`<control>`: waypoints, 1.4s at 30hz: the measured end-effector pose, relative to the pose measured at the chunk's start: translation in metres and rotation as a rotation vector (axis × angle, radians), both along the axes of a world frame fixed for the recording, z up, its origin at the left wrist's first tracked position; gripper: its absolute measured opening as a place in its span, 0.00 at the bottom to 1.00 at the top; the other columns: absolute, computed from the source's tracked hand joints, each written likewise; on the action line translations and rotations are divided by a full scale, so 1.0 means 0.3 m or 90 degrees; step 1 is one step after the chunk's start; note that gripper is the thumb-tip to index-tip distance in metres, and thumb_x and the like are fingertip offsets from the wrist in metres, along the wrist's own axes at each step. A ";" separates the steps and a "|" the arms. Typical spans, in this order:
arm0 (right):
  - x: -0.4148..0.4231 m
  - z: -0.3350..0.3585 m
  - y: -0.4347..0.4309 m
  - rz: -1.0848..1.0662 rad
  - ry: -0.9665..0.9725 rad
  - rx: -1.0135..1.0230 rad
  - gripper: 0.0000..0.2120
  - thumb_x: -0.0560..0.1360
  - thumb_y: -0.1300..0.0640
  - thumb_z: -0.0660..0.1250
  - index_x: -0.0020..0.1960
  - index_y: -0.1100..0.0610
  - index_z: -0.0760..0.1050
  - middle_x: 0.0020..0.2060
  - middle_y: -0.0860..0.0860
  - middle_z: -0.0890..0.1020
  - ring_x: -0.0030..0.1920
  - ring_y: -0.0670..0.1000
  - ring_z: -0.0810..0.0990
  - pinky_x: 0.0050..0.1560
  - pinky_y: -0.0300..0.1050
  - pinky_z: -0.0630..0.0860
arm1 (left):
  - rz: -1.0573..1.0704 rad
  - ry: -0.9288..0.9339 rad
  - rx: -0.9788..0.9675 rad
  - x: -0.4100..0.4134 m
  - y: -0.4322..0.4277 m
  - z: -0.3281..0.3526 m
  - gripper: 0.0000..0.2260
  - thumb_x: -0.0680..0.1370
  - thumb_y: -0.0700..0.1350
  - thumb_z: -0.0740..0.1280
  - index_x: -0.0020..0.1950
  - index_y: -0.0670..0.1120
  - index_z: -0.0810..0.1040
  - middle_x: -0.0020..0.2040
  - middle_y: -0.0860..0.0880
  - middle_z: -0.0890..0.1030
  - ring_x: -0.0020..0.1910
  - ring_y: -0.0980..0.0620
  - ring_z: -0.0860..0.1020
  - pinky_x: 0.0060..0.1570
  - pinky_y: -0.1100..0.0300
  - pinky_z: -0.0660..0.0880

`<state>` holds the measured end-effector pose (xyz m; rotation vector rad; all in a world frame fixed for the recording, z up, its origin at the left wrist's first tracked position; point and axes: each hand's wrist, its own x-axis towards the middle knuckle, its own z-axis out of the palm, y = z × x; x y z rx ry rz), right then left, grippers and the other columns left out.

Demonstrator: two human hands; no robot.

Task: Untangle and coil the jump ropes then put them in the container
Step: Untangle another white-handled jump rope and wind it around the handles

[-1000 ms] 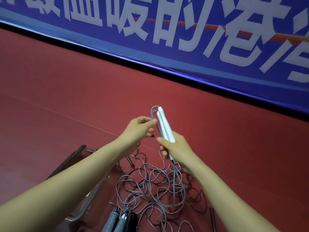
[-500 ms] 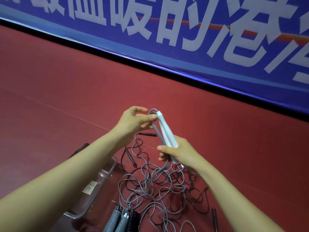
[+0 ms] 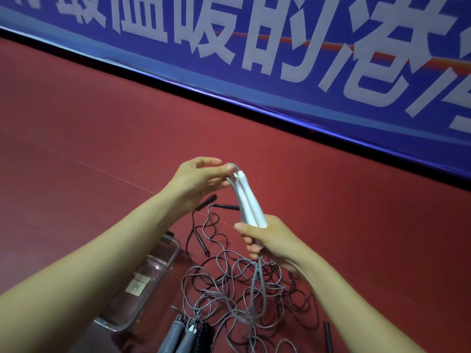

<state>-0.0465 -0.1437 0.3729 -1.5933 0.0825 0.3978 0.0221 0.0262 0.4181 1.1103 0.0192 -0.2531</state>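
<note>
My right hand (image 3: pixel 270 240) grips two white jump-rope handles (image 3: pixel 248 200) side by side, tips pointing up. My left hand (image 3: pixel 201 179) pinches the grey cord loop (image 3: pixel 233 171) at the top of those handles. The grey cord runs down from my right hand into a tangled pile of grey and black ropes (image 3: pixel 242 296) on the red floor. A clear plastic container (image 3: pixel 150 276) lies to the left of the pile, partly behind my left forearm. Grey and black ribbed handles (image 3: pixel 188 335) lie at the pile's near edge.
Thin black handles (image 3: pixel 204 200) lie on the floor beyond the pile, and another black handle (image 3: pixel 327 337) lies at the lower right. A blue banner with white characters (image 3: pixel 280 59) runs along the far side of the red floor (image 3: pixel 102 123).
My left hand has risen from beside the handles to their top and now pinches the cord loop there. My right hand has stayed low on the handles. The view has shifted, showing more of the container.
</note>
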 end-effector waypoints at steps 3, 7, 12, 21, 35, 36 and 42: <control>0.005 0.001 0.010 -0.033 0.013 0.068 0.07 0.76 0.62 0.69 0.46 0.61 0.71 0.26 0.50 0.69 0.22 0.45 0.63 0.24 0.38 0.65 | -0.019 0.027 -0.110 -0.010 -0.021 -0.006 0.10 0.71 0.35 0.71 0.50 0.40 0.74 0.40 0.45 0.83 0.37 0.53 0.84 0.39 0.66 0.79; 0.014 0.019 0.010 -0.096 0.017 0.163 0.08 0.75 0.65 0.69 0.40 0.60 0.70 0.25 0.49 0.67 0.21 0.43 0.61 0.21 0.36 0.62 | -0.076 -0.039 -0.011 -0.037 -0.064 -0.033 0.13 0.71 0.33 0.71 0.53 0.40 0.74 0.43 0.44 0.81 0.37 0.54 0.82 0.40 0.67 0.78; 0.020 0.039 -0.009 -0.119 -0.008 0.173 0.06 0.74 0.70 0.67 0.45 0.62 0.72 0.25 0.49 0.67 0.20 0.42 0.61 0.20 0.35 0.61 | -0.162 -0.099 0.152 -0.067 -0.109 -0.077 0.04 0.73 0.35 0.71 0.46 0.39 0.78 0.37 0.46 0.79 0.31 0.57 0.78 0.36 0.67 0.75; 0.005 0.035 -0.005 -0.081 -0.003 0.063 0.03 0.76 0.65 0.67 0.49 0.64 0.76 0.28 0.52 0.77 0.27 0.48 0.77 0.31 0.42 0.78 | -0.121 -0.202 0.238 -0.083 -0.121 -0.089 0.01 0.75 0.37 0.70 0.44 0.41 0.80 0.35 0.50 0.79 0.31 0.56 0.73 0.36 0.65 0.71; -0.024 0.067 -0.008 0.001 -0.003 0.179 0.07 0.78 0.67 0.60 0.45 0.64 0.75 0.31 0.55 0.80 0.32 0.53 0.82 0.42 0.47 0.81 | -0.312 -0.105 0.107 -0.108 -0.127 -0.051 0.14 0.80 0.41 0.63 0.60 0.32 0.72 0.32 0.44 0.77 0.19 0.53 0.70 0.20 0.64 0.69; -0.025 0.070 -0.006 0.000 -0.004 0.181 0.07 0.78 0.67 0.59 0.44 0.64 0.75 0.30 0.55 0.79 0.32 0.53 0.81 0.41 0.47 0.81 | -0.311 -0.107 0.102 -0.108 -0.127 -0.044 0.12 0.80 0.40 0.62 0.59 0.33 0.72 0.30 0.47 0.78 0.19 0.54 0.71 0.21 0.64 0.70; -0.016 0.064 0.006 0.009 0.019 0.213 0.05 0.77 0.67 0.60 0.44 0.63 0.73 0.26 0.53 0.75 0.26 0.50 0.76 0.44 0.48 0.80 | -0.305 -0.098 0.084 -0.094 -0.119 -0.046 0.08 0.79 0.40 0.64 0.56 0.39 0.73 0.37 0.48 0.81 0.24 0.56 0.73 0.28 0.65 0.72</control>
